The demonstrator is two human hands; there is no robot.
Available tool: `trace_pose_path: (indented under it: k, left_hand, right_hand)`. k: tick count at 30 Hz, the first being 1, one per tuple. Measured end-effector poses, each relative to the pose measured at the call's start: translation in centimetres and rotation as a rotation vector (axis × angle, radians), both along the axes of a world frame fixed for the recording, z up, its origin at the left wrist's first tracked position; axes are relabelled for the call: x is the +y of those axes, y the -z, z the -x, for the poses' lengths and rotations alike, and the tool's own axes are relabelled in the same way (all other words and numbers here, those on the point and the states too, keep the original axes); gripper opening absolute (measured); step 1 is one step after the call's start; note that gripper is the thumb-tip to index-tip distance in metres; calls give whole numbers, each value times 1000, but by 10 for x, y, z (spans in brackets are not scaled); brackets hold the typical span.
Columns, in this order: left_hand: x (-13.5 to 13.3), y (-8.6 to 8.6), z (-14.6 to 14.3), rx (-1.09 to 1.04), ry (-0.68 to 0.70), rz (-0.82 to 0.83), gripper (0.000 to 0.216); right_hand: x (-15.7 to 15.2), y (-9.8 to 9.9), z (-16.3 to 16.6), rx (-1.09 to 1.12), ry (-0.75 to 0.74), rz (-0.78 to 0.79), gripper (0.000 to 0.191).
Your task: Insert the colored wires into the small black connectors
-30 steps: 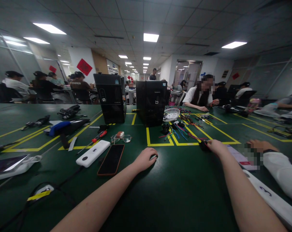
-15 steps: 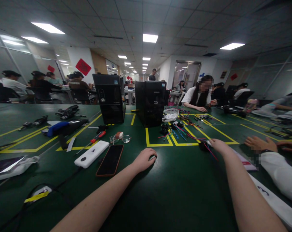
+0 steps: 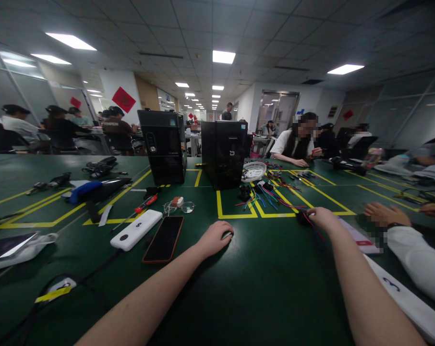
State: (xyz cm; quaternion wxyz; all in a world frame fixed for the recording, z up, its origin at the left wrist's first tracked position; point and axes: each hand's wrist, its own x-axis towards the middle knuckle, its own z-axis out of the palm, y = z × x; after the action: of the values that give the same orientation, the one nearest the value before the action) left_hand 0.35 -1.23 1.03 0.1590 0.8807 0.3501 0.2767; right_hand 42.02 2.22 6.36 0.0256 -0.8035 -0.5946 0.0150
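Observation:
My left hand (image 3: 214, 239) rests on the green table with its fingers curled in. A small pale bit shows between thumb and fingers, too small to name. Farther right, my right hand (image 3: 324, 218) pinches a bundle of red and blue wires (image 3: 315, 228). A dark connector piece (image 3: 303, 217) sits at the fingertips, on the table. Beyond lies a heap of coloured wires with black connectors (image 3: 262, 196). Left of my left hand are a dark phone (image 3: 164, 239) with a brown edge and a white box marked 8 (image 3: 138, 229).
Two black computer towers (image 3: 224, 154) stand ahead, beside a white basket (image 3: 254, 171). Glasses (image 3: 179, 206) and a red screwdriver (image 3: 146, 203) lie left. At right are a white box marked 3 (image 3: 401, 293) and another person's hand (image 3: 386, 215). Someone sits across the table.
My right hand has shifted slightly left, closer to the dark connector piece, its fingers now on the wires. My left hand stays where it was.

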Motion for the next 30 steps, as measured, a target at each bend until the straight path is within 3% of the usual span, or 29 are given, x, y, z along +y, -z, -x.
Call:
trace_pose_path:
  k: [5, 15, 18, 23, 27, 30]
  left_hand:
    - [0, 0, -1, 2, -8, 1, 17]
    - [1, 0, 0, -24, 4, -5, 17]
    - [0, -1, 0, -32, -2, 11, 17]
    - [0, -2, 1, -84, -56, 72, 22]
    - [6, 4, 1, -155, -176, 93, 27]
    - [11, 8, 0, -205, -226, 87, 29]
  right_hand:
    - [-2, 1, 2, -4, 5, -48, 32]
    - [1, 2, 12, -3, -2, 20, 26]
    - [1, 2, 23, 83, -55, -4, 27]
    - [-2, -1, 77, 292, -315, -3, 30]
    - [-16, -1, 153, 328, -606, 22, 29]
    - [-38, 2, 207, 246, -862, -55, 28]
